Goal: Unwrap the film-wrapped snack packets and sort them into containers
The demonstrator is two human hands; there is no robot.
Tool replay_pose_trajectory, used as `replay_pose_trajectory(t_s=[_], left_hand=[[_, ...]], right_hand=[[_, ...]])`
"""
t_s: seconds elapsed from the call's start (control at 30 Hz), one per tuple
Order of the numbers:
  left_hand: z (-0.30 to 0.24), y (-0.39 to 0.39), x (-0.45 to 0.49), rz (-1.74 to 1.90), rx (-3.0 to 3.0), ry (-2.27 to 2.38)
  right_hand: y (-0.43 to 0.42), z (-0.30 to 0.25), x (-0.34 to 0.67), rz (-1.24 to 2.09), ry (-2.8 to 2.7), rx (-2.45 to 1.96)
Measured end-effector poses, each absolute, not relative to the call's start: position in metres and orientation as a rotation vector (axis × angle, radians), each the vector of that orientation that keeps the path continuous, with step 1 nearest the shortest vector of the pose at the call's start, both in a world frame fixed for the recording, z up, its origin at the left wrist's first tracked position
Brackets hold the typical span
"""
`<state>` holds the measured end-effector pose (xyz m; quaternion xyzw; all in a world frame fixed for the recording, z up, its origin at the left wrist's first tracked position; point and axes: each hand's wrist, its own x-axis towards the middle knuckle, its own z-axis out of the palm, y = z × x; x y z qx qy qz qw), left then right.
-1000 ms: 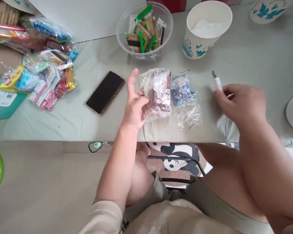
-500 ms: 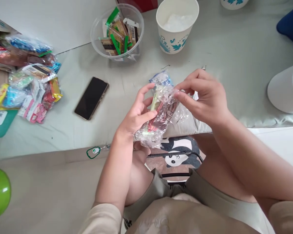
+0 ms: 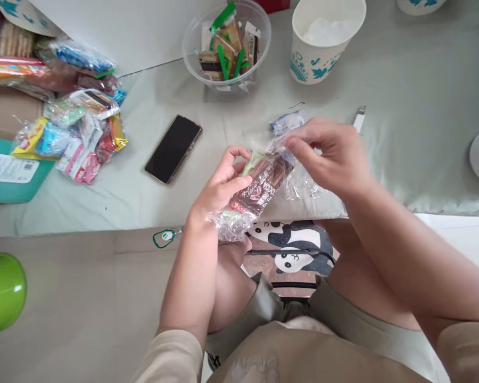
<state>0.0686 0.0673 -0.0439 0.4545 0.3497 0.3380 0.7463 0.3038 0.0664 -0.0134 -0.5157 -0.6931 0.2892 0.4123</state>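
I held the cocoa packet [image 3: 263,186] at the table's [image 3: 135,218] near edge, its long axis slanting from near left to far right; my left hand [image 3: 219,189] was closed around its left side, while my right hand [image 3: 335,157] pinched the clear film [image 3: 278,142] at its far-right end between thumb and finger. Beyond that lay a blue packet [image 3: 286,122], partly hidden by my right hand; a loose wrapper [image 3: 301,185] sat just right, a cutter [image 3: 359,118] farther right, the phone [image 3: 173,149] left, and the tub [image 3: 190,48] and cup [image 3: 309,69] far off.
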Motion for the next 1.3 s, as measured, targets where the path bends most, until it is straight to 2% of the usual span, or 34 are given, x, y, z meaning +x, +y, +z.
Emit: replay_pose_trajectory(t_s=[0.17, 0.27, 0.4, 0.53, 0.7, 0.93, 1.07, 1.17, 1.23, 1.3], left_hand=[[-0.042, 0.069, 0.055, 0.682, 1.016, 0.743], [-0.047, 0.072, 0.058, 0.794, 1.074, 0.806], [-0.061, 0.075, 0.069, 1.073, 1.168, 0.899], [-0.073, 0.073, 0.078, 1.185, 1.455, 0.893], [-0.077, 0.068, 0.081, 1.218, 1.643, 0.945], [-0.076, 0.077, 0.073, 1.203, 1.313, 1.248], [-0.075, 0.079, 0.071, 1.127, 1.278, 1.454], [-0.069, 0.074, 0.071, 1.156, 1.559, 1.565], [-0.063, 0.07, 0.073, 1.146, 1.802, 1.625], [-0.06, 0.065, 0.074, 1.056, 1.975, 1.605]], right_hand=[[0.075, -0.016, 0.303, 1.029, -1.344, -1.368], [0.082, -0.026, 0.299, 0.98, -1.141, -1.402], [0.077, -0.029, 0.284, 0.699, -1.251, -1.383], [0.06, -0.018, 0.261, 0.85, -1.529, -1.449], [0.057, -0.012, 0.255, 0.955, -1.464, -1.559], [0.064, -0.022, 0.274, 0.999, -1.262, -1.616], [0.063, -0.024, 0.283, 0.857, -1.502, -1.759], [0.06, -0.021, 0.286, 0.495, -1.802, -1.79], [0.056, -0.019, 0.283, 0.33, -2.003, -1.652], [0.053, -0.02, 0.279, 0.311, -2.243, -1.409]])
